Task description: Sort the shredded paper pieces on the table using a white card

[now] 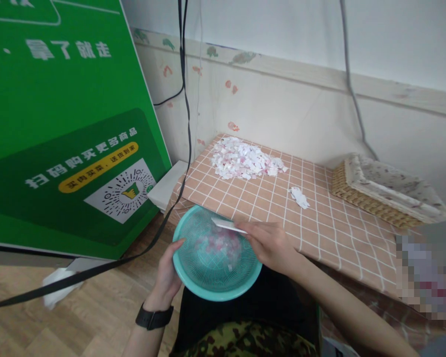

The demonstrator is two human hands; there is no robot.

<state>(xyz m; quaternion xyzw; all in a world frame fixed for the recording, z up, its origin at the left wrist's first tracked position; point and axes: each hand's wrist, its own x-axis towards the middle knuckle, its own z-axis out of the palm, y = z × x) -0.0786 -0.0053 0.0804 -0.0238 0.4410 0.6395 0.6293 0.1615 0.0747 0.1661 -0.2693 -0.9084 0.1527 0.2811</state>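
A round turquoise plastic colander (225, 296) is tilted just below the table's front edge. My left hand (170, 270) grips its left rim, with the thumb over the top and the fingers hidden beneath. Inside lie small white and pink paper scraps (223, 245), partly blurred. Over the colander's far right side, my right hand (271, 245) pinches a flat white strip like a card (225, 225). A heap of white and pink paper scraps (245, 158) covers the far left part of the table, and a smaller white clump (299, 197) lies nearer its middle.
A checked brown tablecloth (245, 198) covers the table against the wall. On its right stands a cloth-lined wicker basket (379, 203). At the left rises a green cabinet panel (59, 99); a black strap (152, 243) hangs between it and the table. White crumpled material (61, 285) lies on the floor.
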